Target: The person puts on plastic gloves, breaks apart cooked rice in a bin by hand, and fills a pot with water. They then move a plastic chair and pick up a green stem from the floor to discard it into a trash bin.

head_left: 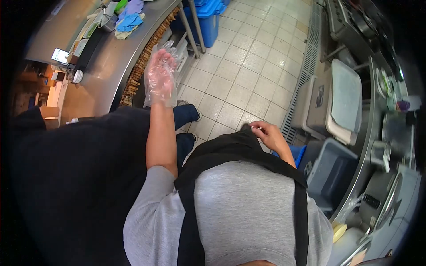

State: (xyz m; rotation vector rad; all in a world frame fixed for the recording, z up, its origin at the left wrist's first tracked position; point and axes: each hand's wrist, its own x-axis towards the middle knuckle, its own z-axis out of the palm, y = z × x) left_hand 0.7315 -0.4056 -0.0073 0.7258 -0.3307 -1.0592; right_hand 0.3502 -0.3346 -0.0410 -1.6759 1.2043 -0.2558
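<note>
A loose clear plastic glove [153, 91] covers my left hand [162, 73], raised beside the steel counter. Its fingers are apart and slightly curled, and I see nothing held inside them. My right hand [268, 134] is bare and sits low at the edge of my black apron [222, 153]. Its fingers are bent together at the tips, close to the dark cloth. What is between them, if anything, is too small to make out.
Another person in black clothes [71, 177] stands close on my left. Cloths [129, 24] and a phone [60, 56] lie on the steel counter [104, 66]. Blue bins [206, 24] stand ahead on the tiled floor [230, 80]. Lidded bins [346, 97] and a grey tub [330, 168] are on my right.
</note>
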